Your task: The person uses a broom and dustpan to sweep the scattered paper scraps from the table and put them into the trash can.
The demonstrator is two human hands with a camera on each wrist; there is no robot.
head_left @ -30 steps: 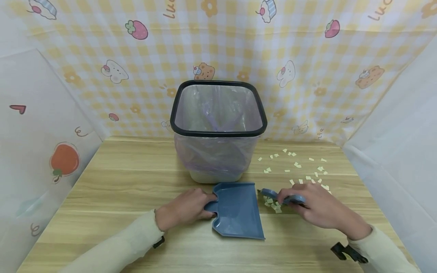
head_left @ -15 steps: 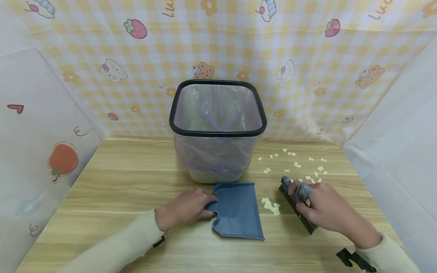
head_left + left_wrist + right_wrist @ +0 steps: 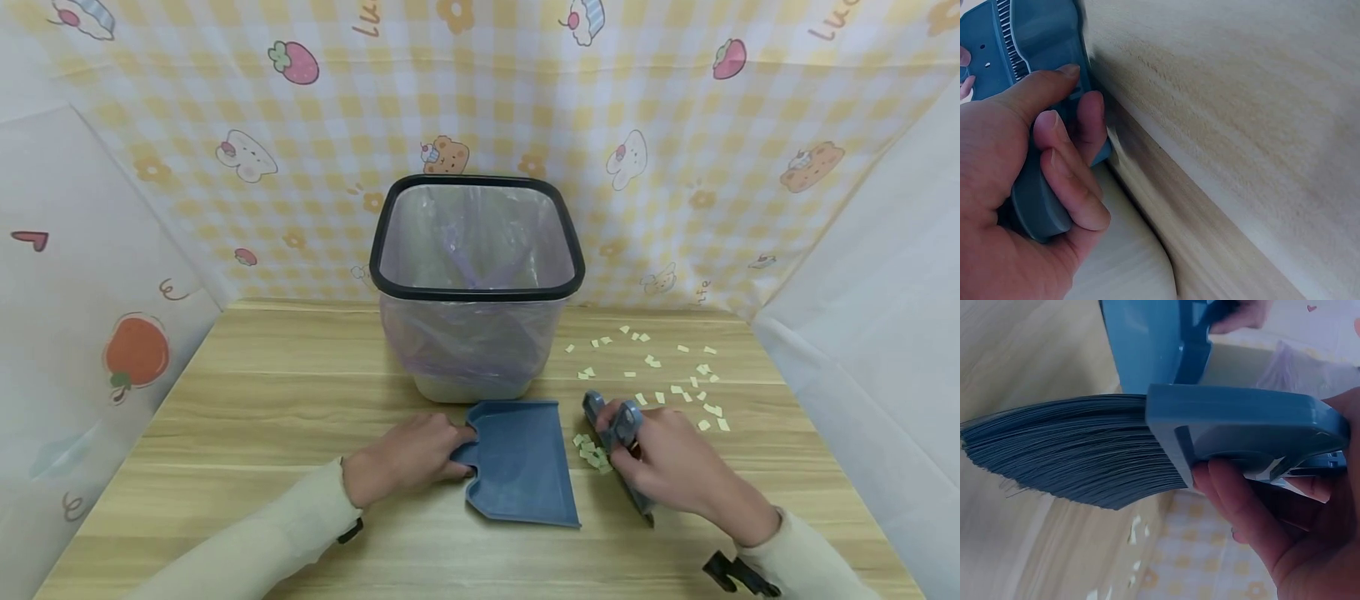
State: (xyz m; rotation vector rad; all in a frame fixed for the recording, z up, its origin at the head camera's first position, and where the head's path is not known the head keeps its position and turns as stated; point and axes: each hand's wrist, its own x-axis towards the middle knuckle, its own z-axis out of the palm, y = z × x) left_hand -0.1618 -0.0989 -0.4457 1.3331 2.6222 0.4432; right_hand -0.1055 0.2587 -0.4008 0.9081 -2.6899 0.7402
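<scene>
My left hand (image 3: 408, 458) grips the short handle of a blue dustpan (image 3: 525, 467), which lies on the table with its wide mouth facing right. In the left wrist view, fingers and thumb curl round that handle (image 3: 1041, 206). My right hand (image 3: 675, 458) holds a blue hand brush (image 3: 615, 433) to the right of the dustpan. Dark bristles (image 3: 1079, 447) fan out from the brush in the right wrist view. Between brush and dustpan mouth lies a small heap of pale yellow paper bits (image 3: 588, 452), right against the brush's left side.
A bin (image 3: 472, 342) with a black rim and a thin purplish liner stands behind the dustpan. More paper scraps (image 3: 652, 362) are scattered over the back right of the wooden table (image 3: 285, 375). A yellow checked cloth (image 3: 315, 183) hangs behind, with white sheets at both sides.
The brush first swung away to the right of the heap and turned, then came back left against it. The left hand and dustpan stayed in place.
</scene>
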